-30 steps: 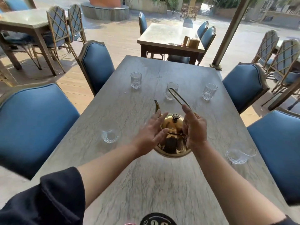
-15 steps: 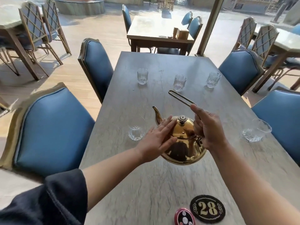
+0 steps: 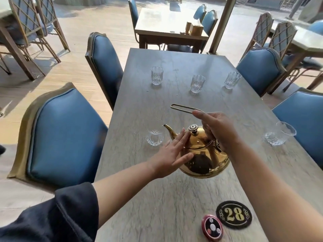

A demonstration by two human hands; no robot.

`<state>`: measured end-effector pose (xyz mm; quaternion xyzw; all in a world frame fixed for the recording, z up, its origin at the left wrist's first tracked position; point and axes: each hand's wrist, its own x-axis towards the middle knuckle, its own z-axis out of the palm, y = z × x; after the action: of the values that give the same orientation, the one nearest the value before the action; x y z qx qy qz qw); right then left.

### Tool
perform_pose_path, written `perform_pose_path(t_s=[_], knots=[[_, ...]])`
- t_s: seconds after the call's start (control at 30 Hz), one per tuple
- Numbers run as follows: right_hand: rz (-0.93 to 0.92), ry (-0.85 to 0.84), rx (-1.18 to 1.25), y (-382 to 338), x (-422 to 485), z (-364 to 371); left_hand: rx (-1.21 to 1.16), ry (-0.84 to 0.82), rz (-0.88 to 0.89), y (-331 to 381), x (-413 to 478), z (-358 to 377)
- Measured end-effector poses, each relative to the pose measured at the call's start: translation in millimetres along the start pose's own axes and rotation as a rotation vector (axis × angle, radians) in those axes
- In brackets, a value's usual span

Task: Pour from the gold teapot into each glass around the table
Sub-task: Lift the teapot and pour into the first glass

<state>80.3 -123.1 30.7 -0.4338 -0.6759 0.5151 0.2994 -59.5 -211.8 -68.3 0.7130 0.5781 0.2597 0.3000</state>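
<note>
The gold teapot (image 3: pixel 204 158) hangs just above the grey table (image 3: pixel 174 198), tilted with its spout toward a clear glass (image 3: pixel 155 138) at the left edge. My right hand (image 3: pixel 218 131) grips the teapot's thin wire handle. My left hand (image 3: pixel 173 154) lies flat against the pot's lid and side, fingers spread. Three more glasses stand across the far half of the table: far left glass (image 3: pixel 157 75), middle glass (image 3: pixel 197 83), far right glass (image 3: pixel 232 80). Another glass (image 3: pixel 279 136) stands at the right edge.
Blue padded chairs line both sides of the table: near left chair (image 3: pixel 64 135), far left chair (image 3: pixel 104 67), right chairs (image 3: pixel 258 69). A black "28" number disc (image 3: pixel 233 214) and a red call button (image 3: pixel 211 227) lie near me. Other tables and a post (image 3: pixel 220 23) stand beyond.
The teapot has swung left and tipped, bringing its spout close to the near left glass. Both hands stayed on it. My view has dropped closer to the table.
</note>
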Motion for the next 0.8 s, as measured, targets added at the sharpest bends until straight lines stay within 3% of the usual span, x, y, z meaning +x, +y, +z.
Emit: perform_pose_path(t_s=[0.37,0.8], knots=[[-0.021,-0.05,-0.2,-12.6,11.8,6.7,-0.037,0.009,-0.027,0.2,-0.5,2.9],[0.001,-0.052,-0.244,-19.7,20.2,9.5,-0.079,0.082,-0.015,1.9,1.4,6.6]])
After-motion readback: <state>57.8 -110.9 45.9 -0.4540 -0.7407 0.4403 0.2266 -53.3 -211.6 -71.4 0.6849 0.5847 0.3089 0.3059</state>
